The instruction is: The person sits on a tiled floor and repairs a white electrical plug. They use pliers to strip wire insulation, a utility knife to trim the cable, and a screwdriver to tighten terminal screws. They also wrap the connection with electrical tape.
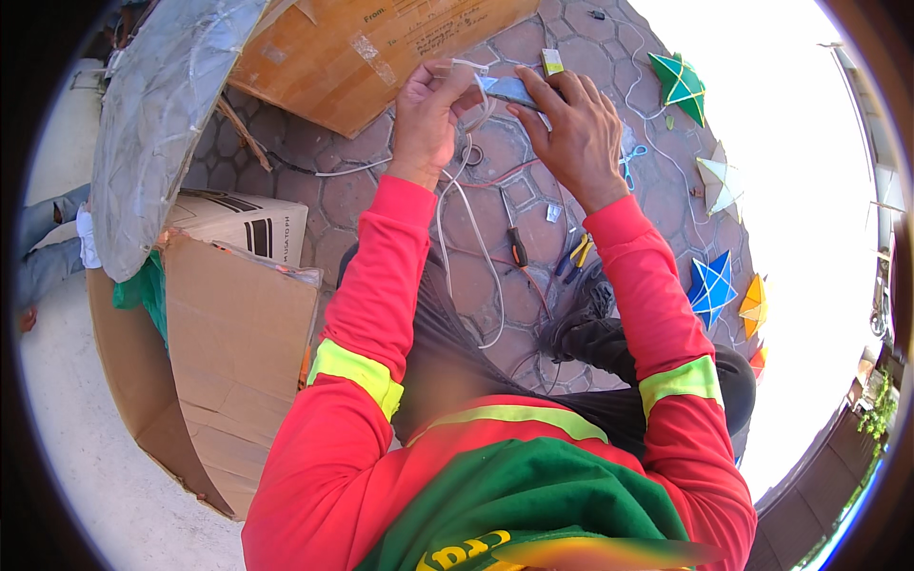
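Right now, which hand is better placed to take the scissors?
The right hand, probably: the scissors lie beside its wrist. The left hand is farther away, holding white cable. The right would likely have to put down its flat object first.

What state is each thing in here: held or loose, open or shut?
Left hand: closed on white cord
Right hand: closed on flat grey tool
White cord: slack, looped below the hands
Screwdriver: loose on the paving
Blue scissors: loose, open or shut unclear
Brown carton: open
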`<state>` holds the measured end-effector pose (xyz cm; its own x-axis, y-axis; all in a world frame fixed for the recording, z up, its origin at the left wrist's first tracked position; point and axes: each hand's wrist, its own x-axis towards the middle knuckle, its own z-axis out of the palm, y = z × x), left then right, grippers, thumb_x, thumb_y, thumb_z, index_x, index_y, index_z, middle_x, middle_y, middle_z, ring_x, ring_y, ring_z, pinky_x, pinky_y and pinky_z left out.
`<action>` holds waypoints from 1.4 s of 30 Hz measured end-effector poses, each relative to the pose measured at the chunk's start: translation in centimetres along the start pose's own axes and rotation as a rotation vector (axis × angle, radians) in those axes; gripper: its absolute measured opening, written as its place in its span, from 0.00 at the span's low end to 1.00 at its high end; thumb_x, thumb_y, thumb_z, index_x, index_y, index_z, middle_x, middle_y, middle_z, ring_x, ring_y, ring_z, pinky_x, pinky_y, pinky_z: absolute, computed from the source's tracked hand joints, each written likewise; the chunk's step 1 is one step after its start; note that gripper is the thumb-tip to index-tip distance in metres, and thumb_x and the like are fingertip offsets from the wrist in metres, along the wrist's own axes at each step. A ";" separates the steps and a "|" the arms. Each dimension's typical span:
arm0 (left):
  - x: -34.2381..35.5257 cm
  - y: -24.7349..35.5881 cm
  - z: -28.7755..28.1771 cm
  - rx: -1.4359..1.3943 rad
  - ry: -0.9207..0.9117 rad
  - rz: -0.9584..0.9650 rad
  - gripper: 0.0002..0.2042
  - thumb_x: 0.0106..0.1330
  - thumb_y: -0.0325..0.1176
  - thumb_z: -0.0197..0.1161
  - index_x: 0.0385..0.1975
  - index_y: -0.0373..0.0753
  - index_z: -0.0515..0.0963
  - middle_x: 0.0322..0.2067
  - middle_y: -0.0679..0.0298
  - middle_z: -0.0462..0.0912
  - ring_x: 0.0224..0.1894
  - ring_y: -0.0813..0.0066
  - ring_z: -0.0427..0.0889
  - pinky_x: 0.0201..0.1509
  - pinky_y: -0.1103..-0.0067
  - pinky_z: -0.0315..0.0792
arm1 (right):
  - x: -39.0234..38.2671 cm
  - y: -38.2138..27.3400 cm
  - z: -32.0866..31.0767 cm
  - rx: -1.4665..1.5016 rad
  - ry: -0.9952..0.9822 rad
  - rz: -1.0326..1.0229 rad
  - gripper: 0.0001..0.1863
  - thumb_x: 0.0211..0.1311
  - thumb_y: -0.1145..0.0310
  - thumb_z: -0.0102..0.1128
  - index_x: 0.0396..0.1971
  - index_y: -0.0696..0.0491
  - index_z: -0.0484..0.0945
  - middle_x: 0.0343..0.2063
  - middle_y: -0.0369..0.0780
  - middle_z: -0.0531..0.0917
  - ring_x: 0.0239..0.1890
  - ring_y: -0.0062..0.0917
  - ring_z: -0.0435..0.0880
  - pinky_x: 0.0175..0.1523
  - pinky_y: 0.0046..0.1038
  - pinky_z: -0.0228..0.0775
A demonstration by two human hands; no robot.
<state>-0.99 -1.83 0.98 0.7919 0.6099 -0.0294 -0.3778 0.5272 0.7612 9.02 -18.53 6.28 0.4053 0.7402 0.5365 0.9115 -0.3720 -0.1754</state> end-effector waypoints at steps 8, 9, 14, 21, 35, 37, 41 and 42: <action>0.0 0.0 0.1 -0.010 0.014 0.023 0.06 0.67 0.27 0.66 0.40 0.40 0.77 0.37 0.64 0.84 0.38 0.75 0.84 0.44 0.78 0.81 | 0.4 0.8 -0.5 0.103 -0.084 0.014 0.23 0.61 0.48 0.67 0.54 0.42 0.83 0.36 0.36 0.83 0.36 0.26 0.84 0.40 0.30 0.77; -0.1 0.0 0.1 -0.011 0.002 0.028 0.06 0.67 0.27 0.66 0.41 0.40 0.77 0.38 0.64 0.84 0.38 0.75 0.84 0.44 0.77 0.81 | 0.5 1.0 -0.7 0.133 -0.134 0.033 0.23 0.61 0.48 0.66 0.53 0.42 0.84 0.36 0.36 0.84 0.35 0.26 0.84 0.39 0.29 0.78; -0.1 0.2 0.3 0.029 -0.037 0.051 0.08 0.66 0.26 0.66 0.42 0.40 0.76 0.38 0.63 0.85 0.39 0.74 0.84 0.45 0.77 0.81 | 1.1 1.7 -1.5 0.271 -0.299 0.118 0.22 0.63 0.47 0.65 0.52 0.43 0.85 0.40 0.39 0.87 0.35 0.29 0.86 0.41 0.28 0.79; -0.4 -0.1 0.6 0.082 -0.027 0.079 0.08 0.66 0.26 0.67 0.41 0.39 0.76 0.37 0.63 0.85 0.38 0.74 0.84 0.45 0.76 0.81 | 1.1 1.5 -1.8 0.220 -0.281 0.123 0.22 0.61 0.48 0.67 0.51 0.44 0.85 0.39 0.38 0.86 0.36 0.30 0.86 0.43 0.29 0.78; 0.1 -0.7 0.2 -0.011 0.086 -0.025 0.06 0.67 0.28 0.66 0.38 0.40 0.76 0.36 0.63 0.84 0.37 0.74 0.84 0.43 0.77 0.81 | 0.3 -0.1 0.1 -0.048 -0.003 0.024 0.22 0.57 0.52 0.70 0.51 0.41 0.83 0.34 0.35 0.81 0.38 0.27 0.83 0.41 0.32 0.76; 0.2 -0.7 0.2 -0.009 0.100 -0.043 0.06 0.67 0.28 0.66 0.38 0.40 0.76 0.35 0.63 0.84 0.36 0.74 0.84 0.42 0.78 0.81 | 0.2 -0.2 0.3 -0.055 0.014 0.019 0.22 0.57 0.53 0.70 0.52 0.41 0.83 0.35 0.35 0.81 0.38 0.27 0.83 0.41 0.33 0.77; 0.1 -0.8 0.4 0.002 0.135 -0.062 0.05 0.67 0.28 0.66 0.37 0.40 0.76 0.35 0.64 0.83 0.36 0.74 0.84 0.42 0.78 0.81 | 0.2 0.1 0.4 -0.030 -0.011 0.020 0.22 0.58 0.54 0.69 0.52 0.41 0.83 0.34 0.35 0.82 0.38 0.28 0.83 0.40 0.33 0.77; 0.0 -0.8 0.4 -0.005 0.135 -0.058 0.05 0.67 0.28 0.66 0.37 0.40 0.76 0.35 0.64 0.83 0.35 0.74 0.83 0.42 0.78 0.81 | 0.3 0.3 0.4 0.002 -0.014 0.014 0.22 0.59 0.53 0.69 0.52 0.42 0.82 0.33 0.36 0.82 0.37 0.28 0.83 0.39 0.32 0.77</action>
<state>-0.46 -2.46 0.66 0.7410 0.6522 -0.1598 -0.3361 0.5662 0.7526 9.42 -18.20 6.02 0.4187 0.7427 0.5226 0.9060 -0.3812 -0.1842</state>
